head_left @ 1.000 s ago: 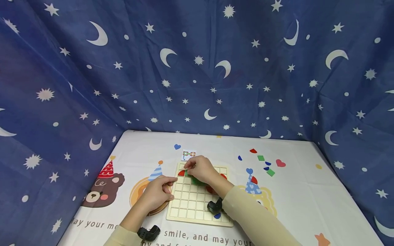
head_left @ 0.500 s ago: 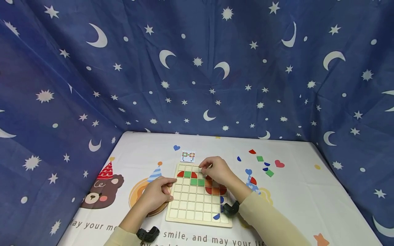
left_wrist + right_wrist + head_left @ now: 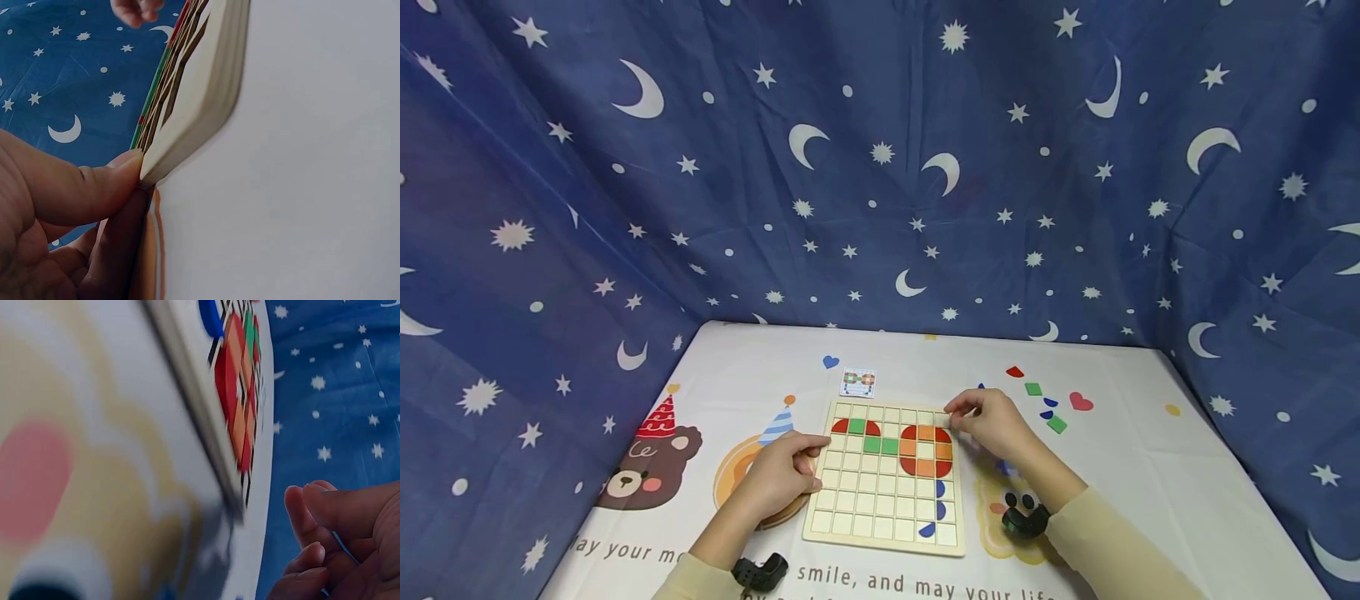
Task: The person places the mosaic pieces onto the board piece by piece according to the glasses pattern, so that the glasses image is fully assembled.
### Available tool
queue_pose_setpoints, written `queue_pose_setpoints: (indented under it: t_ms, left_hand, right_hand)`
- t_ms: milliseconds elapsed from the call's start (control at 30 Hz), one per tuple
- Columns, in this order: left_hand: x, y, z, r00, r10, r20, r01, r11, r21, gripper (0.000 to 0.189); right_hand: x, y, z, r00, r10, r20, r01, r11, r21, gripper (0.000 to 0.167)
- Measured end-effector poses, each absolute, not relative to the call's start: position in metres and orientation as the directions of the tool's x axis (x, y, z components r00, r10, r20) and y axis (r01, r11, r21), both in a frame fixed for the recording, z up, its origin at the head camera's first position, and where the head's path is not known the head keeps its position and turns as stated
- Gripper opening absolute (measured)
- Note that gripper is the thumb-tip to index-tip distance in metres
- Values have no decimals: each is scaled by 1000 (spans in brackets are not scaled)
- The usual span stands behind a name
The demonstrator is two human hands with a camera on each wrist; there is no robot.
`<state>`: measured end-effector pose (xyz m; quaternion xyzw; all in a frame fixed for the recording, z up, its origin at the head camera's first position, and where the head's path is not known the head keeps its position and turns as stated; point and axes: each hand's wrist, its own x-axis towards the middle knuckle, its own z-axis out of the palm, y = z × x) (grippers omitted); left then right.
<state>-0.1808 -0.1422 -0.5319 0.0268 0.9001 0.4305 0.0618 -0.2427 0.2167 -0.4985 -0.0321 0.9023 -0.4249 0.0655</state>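
A pale wooden grid board [image 3: 867,505] lies on the table, bearing red, green, orange and blue flat pieces. Its upper left has two red quarter-round pieces [image 3: 841,426] beside a green square [image 3: 857,426]. At right, red and orange pieces [image 3: 926,467] form a ring, with blue half-rounds [image 3: 941,489] below. My left hand [image 3: 775,475] rests against the board's left edge, index finger and thumb touching it apart. My right hand [image 3: 996,425] hovers by the upper right corner, thumb and index tips together; nothing shows between them in the right wrist view.
A small pattern card [image 3: 858,382] lies beyond the board. Loose to the right are a red quarter-round [image 3: 1014,372], green squares [image 3: 1033,389] and blue half-rounds [image 3: 1050,402]. A starry blue curtain [image 3: 880,233] hangs behind the printed white tablecloth [image 3: 1150,475].
My right hand has moved right from the green square at the board's upper left to past its upper right corner, uncovering the pieces. The left hand has stayed at the edge.
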Motion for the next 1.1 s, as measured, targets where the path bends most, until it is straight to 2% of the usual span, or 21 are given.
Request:
queue_pose_setpoints:
  t_ms: [667, 1100]
  left_hand:
    - [-180, -142, -531, -992, 102, -80, 3, 632, 775, 63]
    - [-180, -142, -532, -992, 102, -79, 4, 638, 770, 64]
  right_hand:
    - [-232, 333, -495, -993, 78, -91, 119, 739, -663, 26]
    - [-238, 367, -513, -981, 159, -111, 193, 758, -623, 33]
